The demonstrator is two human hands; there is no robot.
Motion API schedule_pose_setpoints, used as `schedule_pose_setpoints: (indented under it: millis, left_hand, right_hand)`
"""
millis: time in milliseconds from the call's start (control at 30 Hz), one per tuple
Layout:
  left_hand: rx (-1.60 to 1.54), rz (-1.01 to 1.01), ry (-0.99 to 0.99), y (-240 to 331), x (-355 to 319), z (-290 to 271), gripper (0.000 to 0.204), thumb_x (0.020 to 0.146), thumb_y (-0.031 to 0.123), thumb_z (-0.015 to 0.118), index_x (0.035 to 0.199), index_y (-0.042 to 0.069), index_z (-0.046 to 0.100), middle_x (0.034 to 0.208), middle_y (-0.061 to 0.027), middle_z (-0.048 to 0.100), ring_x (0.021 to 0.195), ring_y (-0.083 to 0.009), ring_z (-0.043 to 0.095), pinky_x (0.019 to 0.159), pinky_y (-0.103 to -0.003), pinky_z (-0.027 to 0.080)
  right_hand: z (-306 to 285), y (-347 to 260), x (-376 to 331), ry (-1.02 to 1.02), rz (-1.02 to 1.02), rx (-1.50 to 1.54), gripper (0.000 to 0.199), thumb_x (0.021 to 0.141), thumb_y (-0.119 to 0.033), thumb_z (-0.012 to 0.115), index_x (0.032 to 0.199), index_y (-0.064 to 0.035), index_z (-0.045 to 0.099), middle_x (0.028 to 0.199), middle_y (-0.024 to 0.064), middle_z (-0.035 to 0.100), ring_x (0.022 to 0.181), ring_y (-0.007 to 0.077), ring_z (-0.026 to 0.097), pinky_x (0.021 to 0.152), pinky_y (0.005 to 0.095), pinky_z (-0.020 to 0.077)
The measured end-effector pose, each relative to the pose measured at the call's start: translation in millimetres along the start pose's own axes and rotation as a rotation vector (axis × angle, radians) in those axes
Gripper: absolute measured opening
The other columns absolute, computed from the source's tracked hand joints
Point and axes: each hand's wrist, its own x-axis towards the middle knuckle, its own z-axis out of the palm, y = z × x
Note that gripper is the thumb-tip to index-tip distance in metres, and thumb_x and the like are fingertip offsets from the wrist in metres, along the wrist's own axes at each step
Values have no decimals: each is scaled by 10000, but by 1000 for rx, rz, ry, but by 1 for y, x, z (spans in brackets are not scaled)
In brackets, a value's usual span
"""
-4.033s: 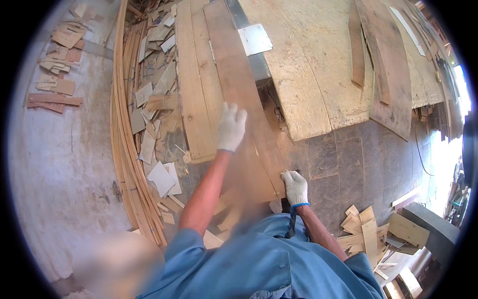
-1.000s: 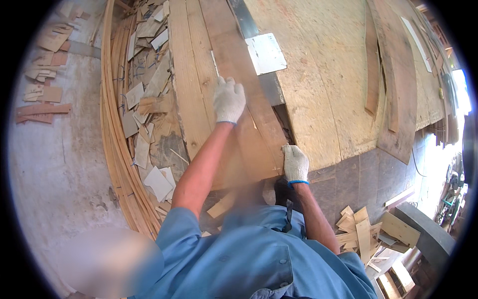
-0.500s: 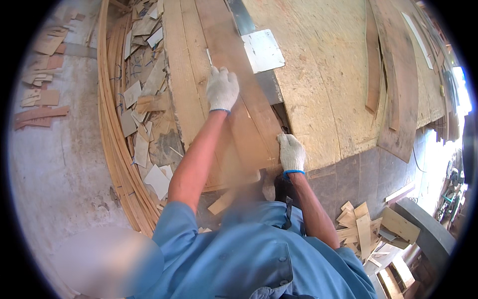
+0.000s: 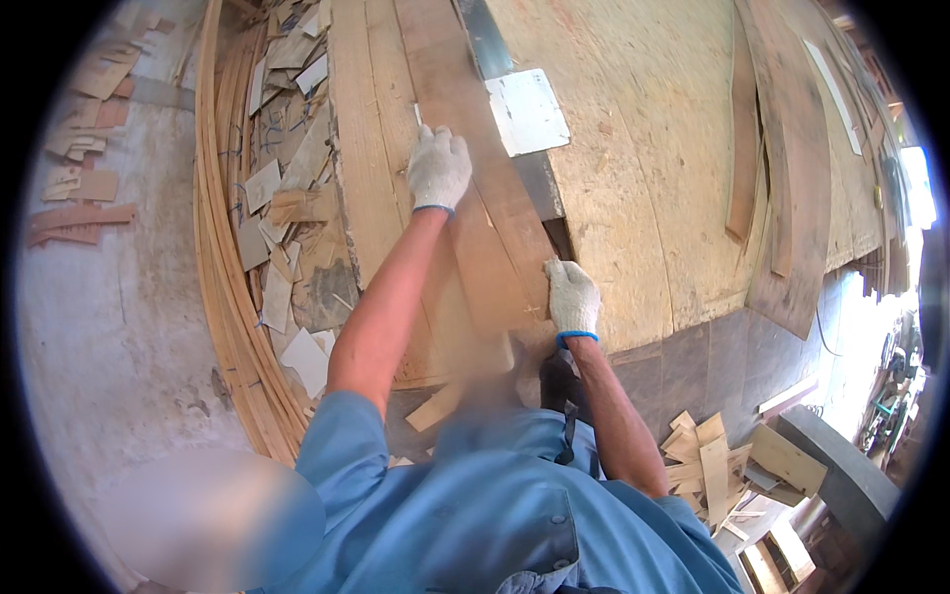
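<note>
A long brown wooden board (image 4: 492,267) lies lengthwise before me on the worktable. My left hand (image 4: 438,170), in a white knitted glove, is on the board's left side with its fingers bent and close together. Nearer to me, my right hand (image 4: 574,297), gloved alike with a blue cuff, pinches the board's right edge near its close end; the fingertips are partly hidden. Just right of the board is a white square plate (image 4: 528,111) beside a grey metal strip (image 4: 538,180). A dark slot (image 4: 560,241) opens in the tabletop beyond my right hand.
Wood offcuts (image 4: 282,257) and long thin strips (image 4: 223,267) lie left of the table. Long boards (image 4: 792,178) rest at the table's right side. Below them, more scrap wood (image 4: 712,460) is piled near a grey beam-like piece (image 4: 836,465).
Both hands and the board have slid slightly away from me, past the white plate. The view has shifted a little; both hands keep much the same pose.
</note>
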Motion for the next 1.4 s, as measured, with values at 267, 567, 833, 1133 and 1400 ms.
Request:
schedule_pose_setpoints:
  millis: [267,567,833,1133,1400]
  left_hand:
    - [42,-77,-19,-3,13,3,342,976,262,417,1094,32,642,1261,-262,555,1103,-438,599,951,-520,488]
    - [16,-28,52,-16,36,14,357,981,249,406,1094,-2,633,1305,-293,542,1086,-442,616,967,-495,504]
    - [93,-5,-27,-14,52,10,343,977,247,418,1080,9,643,1235,-272,561,1102,-417,605,957,-484,510]
    - [115,68,59,-55,67,38,339,983,277,420,1075,35,638,1216,-243,539,1069,-422,602,918,-531,503]
    - [52,7,14,-27,84,17,294,965,244,457,1022,11,627,1136,-223,593,1062,-410,594,912,-493,514]
  right_hand:
    - [-6,-15,12,-45,19,-48,188,996,-220,482,1004,-110,635,988,170,646,913,391,644,776,498,524]
    - [-9,-33,31,-25,110,100,413,956,-402,551,997,-36,738,987,228,705,980,414,664,836,454,505]
    - [0,-32,49,39,55,97,466,950,-438,565,995,-8,738,910,241,707,894,369,699,793,446,516]
    - [-5,-35,39,-132,290,50,456,1039,-391,422,947,-22,673,1021,268,674,995,471,622,863,534,487]
    - [14,-33,65,49,308,184,526,996,-485,516,891,5,677,732,249,637,678,370,667,653,462,502]
